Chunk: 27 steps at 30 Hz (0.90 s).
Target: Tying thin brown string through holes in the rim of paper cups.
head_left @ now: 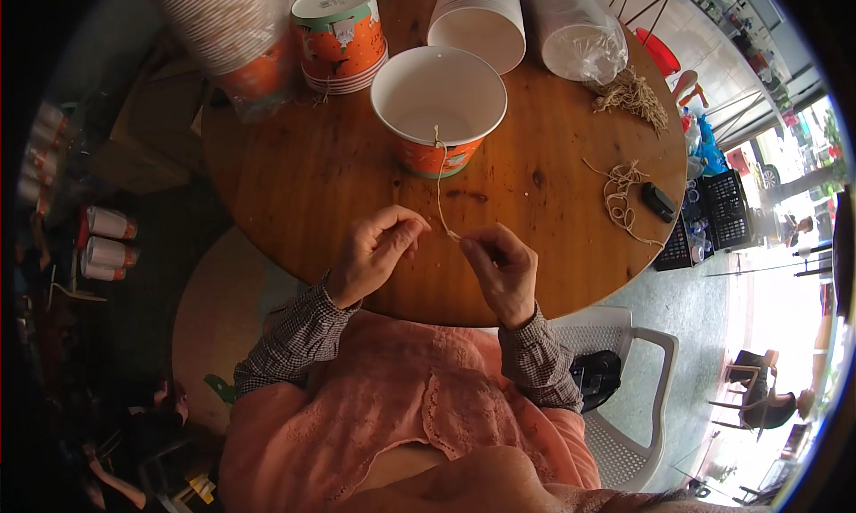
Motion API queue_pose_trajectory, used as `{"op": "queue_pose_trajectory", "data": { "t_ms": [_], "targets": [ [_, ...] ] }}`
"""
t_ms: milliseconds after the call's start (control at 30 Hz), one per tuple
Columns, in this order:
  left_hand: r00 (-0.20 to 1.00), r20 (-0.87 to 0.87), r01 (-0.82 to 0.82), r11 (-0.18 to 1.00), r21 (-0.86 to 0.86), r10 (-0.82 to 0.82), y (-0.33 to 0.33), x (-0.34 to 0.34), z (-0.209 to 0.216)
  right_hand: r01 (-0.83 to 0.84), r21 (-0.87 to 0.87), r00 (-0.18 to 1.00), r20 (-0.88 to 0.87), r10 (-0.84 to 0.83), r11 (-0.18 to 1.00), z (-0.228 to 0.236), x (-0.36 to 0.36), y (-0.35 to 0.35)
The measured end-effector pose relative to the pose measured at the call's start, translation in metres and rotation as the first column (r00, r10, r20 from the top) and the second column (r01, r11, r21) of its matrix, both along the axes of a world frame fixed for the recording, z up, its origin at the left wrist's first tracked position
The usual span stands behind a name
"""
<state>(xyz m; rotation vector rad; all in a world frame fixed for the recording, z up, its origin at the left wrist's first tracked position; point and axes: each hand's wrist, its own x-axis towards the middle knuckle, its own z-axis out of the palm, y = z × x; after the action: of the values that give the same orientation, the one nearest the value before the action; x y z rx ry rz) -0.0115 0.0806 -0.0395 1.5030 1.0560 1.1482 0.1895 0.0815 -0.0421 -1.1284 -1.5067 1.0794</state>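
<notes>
A white-lined tub, orange and green outside, is being supported upright by the worktop at upper centre of the frame, above the left hand and right hand. A beige string, draped over its near rim, is being pinched by the right hand; the left hand's fingertips are being held together, whether on anything cannot be told. Illegible print is being borne by the upturned tubs, upper left.

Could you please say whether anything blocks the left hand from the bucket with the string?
Nothing visible stands between the left hand and the bucket; the string, pinched by the right hand, passes just right of that path.
</notes>
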Motion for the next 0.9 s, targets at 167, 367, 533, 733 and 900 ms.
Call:
{"op": "queue_pose_trajectory", "data": {
  "t_ms": [167,367,533,733,900],
  "targets": [
    [0.999,-0.010,-0.052,0.995,0.088,0.053,0.002,0.008,-0.013,-0.012,0.044,1.000,0.005,0.012,0.999,0.000,-0.004,-0.001],
    [0.980,-0.189,-0.002,0.950,0.312,0.064,0.006,0.019,0.002,-0.044,0.109,0.998,0.052,0.038,0.993,0.004,-0.007,-0.003],
    [0.979,-0.190,0.000,0.939,0.345,0.070,0.005,0.020,0.001,-0.058,0.133,0.995,0.092,0.046,0.989,0.001,-0.004,-0.003],
    [0.972,-0.226,0.004,0.956,0.294,0.066,0.003,0.021,0.008,-0.032,0.132,0.998,0.063,0.024,0.991,0.003,-0.004,-0.002],
    [0.980,-0.162,-0.052,0.936,0.348,0.115,0.004,0.027,0.008,-0.040,0.115,0.999,0.033,0.037,0.993,0.007,-0.002,-0.003]
  ]
}}
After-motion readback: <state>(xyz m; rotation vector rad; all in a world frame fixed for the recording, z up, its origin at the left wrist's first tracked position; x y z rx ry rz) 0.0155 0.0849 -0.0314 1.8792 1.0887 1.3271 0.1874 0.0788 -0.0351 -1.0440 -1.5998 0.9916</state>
